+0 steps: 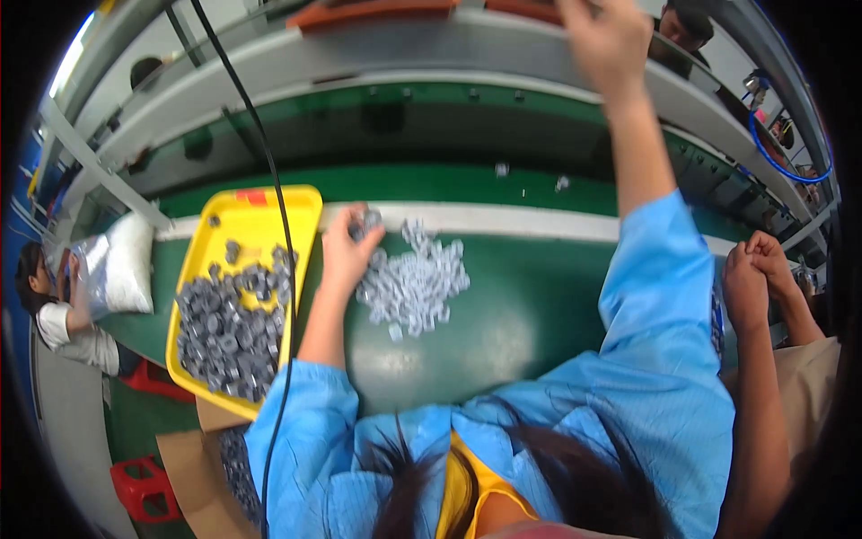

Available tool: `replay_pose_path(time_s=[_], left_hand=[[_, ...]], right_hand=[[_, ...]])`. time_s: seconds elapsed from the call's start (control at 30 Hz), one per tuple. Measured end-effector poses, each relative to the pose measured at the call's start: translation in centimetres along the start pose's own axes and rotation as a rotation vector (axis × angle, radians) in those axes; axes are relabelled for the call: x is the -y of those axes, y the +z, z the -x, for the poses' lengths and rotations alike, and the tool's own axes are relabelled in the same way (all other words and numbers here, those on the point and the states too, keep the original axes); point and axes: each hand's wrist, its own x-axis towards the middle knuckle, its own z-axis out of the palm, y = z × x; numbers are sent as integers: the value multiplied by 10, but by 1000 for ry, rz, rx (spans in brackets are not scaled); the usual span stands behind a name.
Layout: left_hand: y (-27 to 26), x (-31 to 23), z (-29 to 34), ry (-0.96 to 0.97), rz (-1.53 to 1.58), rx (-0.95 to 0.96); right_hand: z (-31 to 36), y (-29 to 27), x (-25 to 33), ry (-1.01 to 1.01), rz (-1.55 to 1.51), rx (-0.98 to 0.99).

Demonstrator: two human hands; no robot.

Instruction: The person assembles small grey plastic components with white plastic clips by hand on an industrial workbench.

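My left hand is closed around a small dark-grey round plastic part, beside the yellow tray. The yellow tray holds many similar dark-grey round parts, mostly heaped toward its near end. Just right of this hand, a loose pile of small light-grey plastic pieces lies on the green table. My right hand is raised at the top edge, by the high shelf and its orange-red trays. Motion smears its fingers and the frame cuts them, so whatever they hold cannot be made out.
A black cable hangs across the tray. Beyond the table's pale ledge, a few small pieces lie on a green strip. A white bag stands left. Below are a cardboard box and red stool. Co-worker's hands are right.
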Motion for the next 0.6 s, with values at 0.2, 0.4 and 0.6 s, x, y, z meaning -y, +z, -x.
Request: replay_pose_path(time_s=[0.2, 0.4, 0.6], left_hand=[[9, -9, -10, -6, 31, 18], [-1, 8, -5, -73, 16, -83], [16, 9, -9, -267, 235, -5]], right_hand=[[2, -5, -17, -68, 531, -51], [156, 77, -10, 383, 113, 747], [217, 121, -28, 1009, -114, 983]])
